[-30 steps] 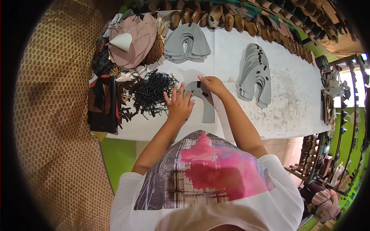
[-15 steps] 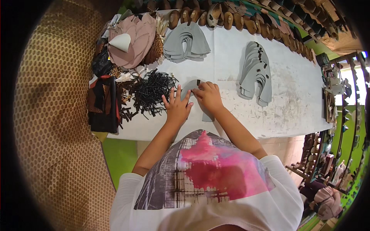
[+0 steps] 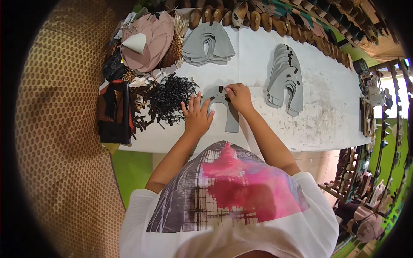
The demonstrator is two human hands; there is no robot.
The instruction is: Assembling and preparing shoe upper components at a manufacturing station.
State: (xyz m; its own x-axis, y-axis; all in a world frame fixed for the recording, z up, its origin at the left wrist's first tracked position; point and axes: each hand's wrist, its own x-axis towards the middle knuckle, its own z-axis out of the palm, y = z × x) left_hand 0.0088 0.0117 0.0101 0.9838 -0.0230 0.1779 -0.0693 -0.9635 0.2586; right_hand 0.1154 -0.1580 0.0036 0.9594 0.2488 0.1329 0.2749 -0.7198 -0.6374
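Observation:
In front of me a grey U-shaped shoe-upper piece lies on the white tabletop, its curve away from me. Small dark tabs sit on it, one dark tab at the top of the curve and others lower at its sides. My left hand rests with spread fingers over the piece's left leg, holding nothing. At the right side of the curve, my right hand has its fingertips pinched together, touching the piece. Whatever is between those fingertips is too small to make out.
A tangle of black beaded strips lies left of my hands. Stacked grey pieces stand beyond, and a tabbed grey stack lies to the right. Pink cut pieces pile up far left. Wooden shoe lasts line the far edge.
My right hand has moved a little right and away from me, uncovering more of the curve and its dark tabs. My left hand stays spread on the piece.

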